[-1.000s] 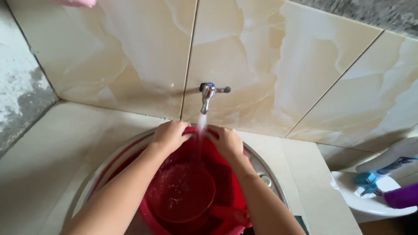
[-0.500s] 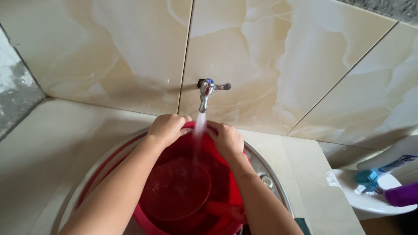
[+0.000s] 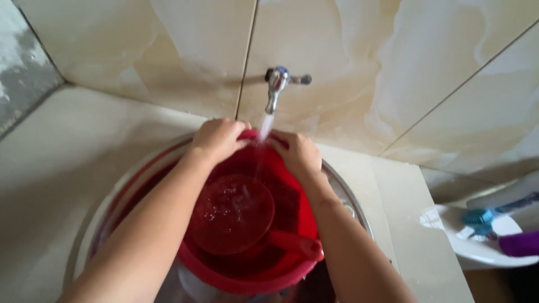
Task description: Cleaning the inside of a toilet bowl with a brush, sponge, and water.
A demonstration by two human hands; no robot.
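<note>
One red plastic bucket [image 3: 247, 275] sits inside one round metal basin [image 3: 343, 196], which is sunk into the pale tiled desk [image 3: 56, 163]. Both hands grip the far rim of the bucket, right under the tap. The left hand [image 3: 216, 139] has its fingers [image 3: 238, 134] curled over the rim, grasping it; the right hand [image 3: 300, 154] does the same just beside it, its fingers [image 3: 281, 139] clenched on the rim. The two hands are near each other, with a small gap between them.

One chrome tap [image 3: 276, 84] sticks out of the marbled tile wall [image 3: 393, 67], and a single stream of water [image 3: 265, 124] falls from it through that gap into the bucket. Inside the bucket lies one red dipper [image 3: 236, 213] with a round bowl full of rippling water; its one handle [image 3: 295, 244] points toward the near right rim.

Off to the right, well apart from the basin, stands one white dish [image 3: 477, 252] holding one blue brush-like thing [image 3: 480, 217] and one purple object [image 3: 519, 244], cut off at the frame's edge.
</note>
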